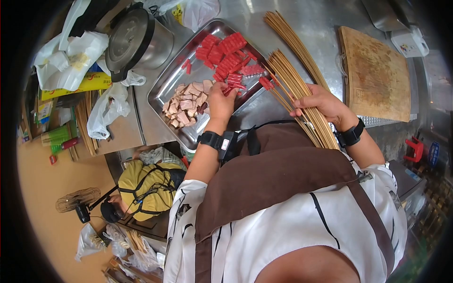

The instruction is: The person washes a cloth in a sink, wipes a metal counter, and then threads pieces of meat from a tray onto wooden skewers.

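My right hand (pixel 323 104) is wrapped round a thick bundle of bamboo skewers (pixel 295 78). Red pieces (pixel 265 83) are threaded on a skewer tip at the bundle's left side. My left hand (pixel 221 100) reaches into a steel tray (pixel 158 81), its thumb and fingers pinched on a small red piece (pixel 226 89), partly hidden by the fingers. Beyond it in the tray is a pile of ridged red pieces (pixel 225 54), which look like cut food. Pale, pinkish-brown chunks that look like meat (pixel 186 104) are heaped to the left of my left hand.
More bamboo skewers (pixel 297 45) lie on the steel counter (pixel 316 28) behind the bundle. A wooden cutting board (pixel 375 75) lies at the right, near a white jug (pixel 409 42). A lidded pot (pixel 137 42) and plastic bags (pixel 73 56) stand left. Another person in yellow (pixel 146 188) is at lower left.
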`<state>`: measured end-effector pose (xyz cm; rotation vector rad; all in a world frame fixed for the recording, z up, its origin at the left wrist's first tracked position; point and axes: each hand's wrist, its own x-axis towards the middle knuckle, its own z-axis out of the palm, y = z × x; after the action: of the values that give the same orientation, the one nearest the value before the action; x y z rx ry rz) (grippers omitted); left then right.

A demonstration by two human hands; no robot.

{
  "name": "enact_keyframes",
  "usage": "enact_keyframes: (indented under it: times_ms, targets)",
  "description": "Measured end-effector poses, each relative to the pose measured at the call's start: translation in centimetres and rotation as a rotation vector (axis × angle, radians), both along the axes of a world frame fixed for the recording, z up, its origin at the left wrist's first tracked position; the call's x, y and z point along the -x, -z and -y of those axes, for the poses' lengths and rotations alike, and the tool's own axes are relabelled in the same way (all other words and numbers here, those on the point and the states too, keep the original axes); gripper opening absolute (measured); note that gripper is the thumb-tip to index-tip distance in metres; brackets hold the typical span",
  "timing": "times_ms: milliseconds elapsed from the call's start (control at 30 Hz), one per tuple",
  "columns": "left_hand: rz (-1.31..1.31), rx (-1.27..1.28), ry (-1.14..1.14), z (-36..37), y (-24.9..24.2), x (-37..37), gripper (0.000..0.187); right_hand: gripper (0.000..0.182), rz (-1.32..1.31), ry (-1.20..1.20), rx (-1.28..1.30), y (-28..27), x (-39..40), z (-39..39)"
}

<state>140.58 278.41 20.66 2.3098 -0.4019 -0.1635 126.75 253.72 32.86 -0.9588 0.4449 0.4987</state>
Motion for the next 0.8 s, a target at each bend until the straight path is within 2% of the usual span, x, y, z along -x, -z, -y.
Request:
enact_keyframes:
  times_ms: [100, 200, 267, 400, 500, 600, 700, 800]
  targets:
    - [-0.191, 0.119, -0.063, -0.2, -1.7, 0.0, 0.024, 0.021, -0.005, -0.002, 0.005, -0.1, -0.1, -0.1]
    - [-0.498, 0.515, -0.08, -1.8, 0.4, -0.8, 0.02, 0.021, -0.011, 0.0, 0.015, 0.2, -0.1, -0.1]
    - [-0.536, 0.592, -0.081, -2.3, 0.8, -0.9, 0.017, 0.021, -0.011, 0.001, 0.018, 0.0, -0.2, -0.2]
    - [-0.626, 0.657, -0.15, -1.8, -1.4, -0.7, 0.016, 0.021, -0.002, -0.013, 0.007, 0.1, -0.3, -0.3]
    - [-0.758, 0.932, -0.12, -1.1, -2.6, -0.7, 0.017, 0.022, -0.017, -0.024, 0.007, -0.2, -0.5, -0.6]
    - [-0.946, 1.251, 0.033, -0.1, -3.1, -1.0, 0.014, 0.023, -0.002, -0.05, 0.015, -0.4, -0.7, -1.0]
    - [-1.02, 1.297, 0.026, 1.8, -5.5, -0.6, 0.014, 0.024, 0.009, -0.074, 0.036, -0.7, -0.7, -1.3]
    - [-1.05, 1.27, 0.021, 2.0, -5.7, -1.0, 0.014, 0.026, 0.015, -0.09, 0.031, -0.9, -0.6, -1.5]
